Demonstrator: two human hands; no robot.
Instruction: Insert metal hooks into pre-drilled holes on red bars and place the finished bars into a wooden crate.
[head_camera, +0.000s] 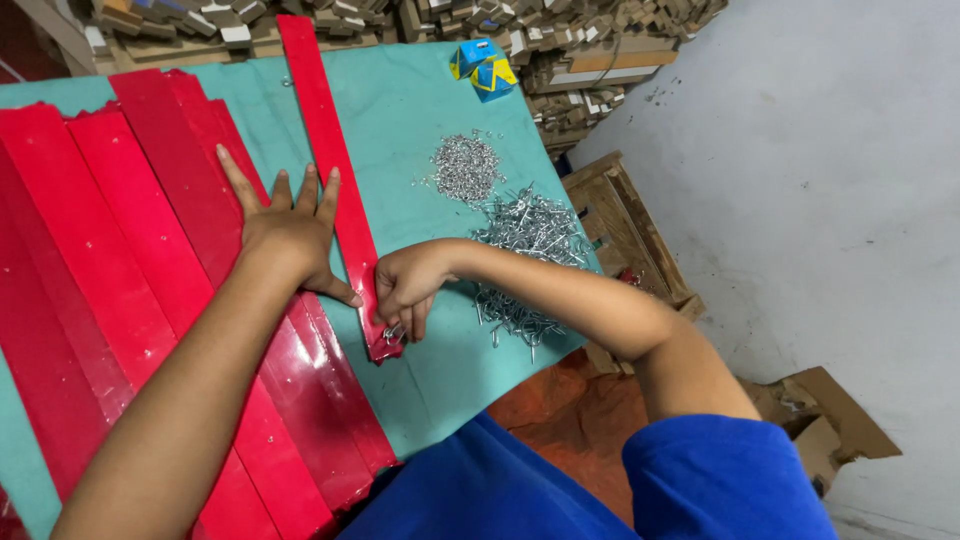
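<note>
Head cam looking straight down at a bench (420, 110) covered in teal cloth. Left hand (288, 232) is flat and open, fingers spread, pressing down on a stack of glossy red strips (120, 230) that fills the 9 o'clock side of the bench. One long red strip (330, 150) lies apart from the stack, running from 12 o'clock down toward the middle. Right hand (405, 285) is curled closed at the near end of that strip, fingertips pinching a small metal clip (392, 333) right on the strip's end, thumb of the left hand just beside it. At about 2 o'clock from the right hand there's a heap of shiny metal hooks (525, 245), with a smaller pile of tiny silver bits (466, 165) beyond it. Two little blue-and-yellow boxes (483, 66) sit near the far edge at 12 o'clock. Stacked wood pieces (560, 40) beyond the bench.
</note>
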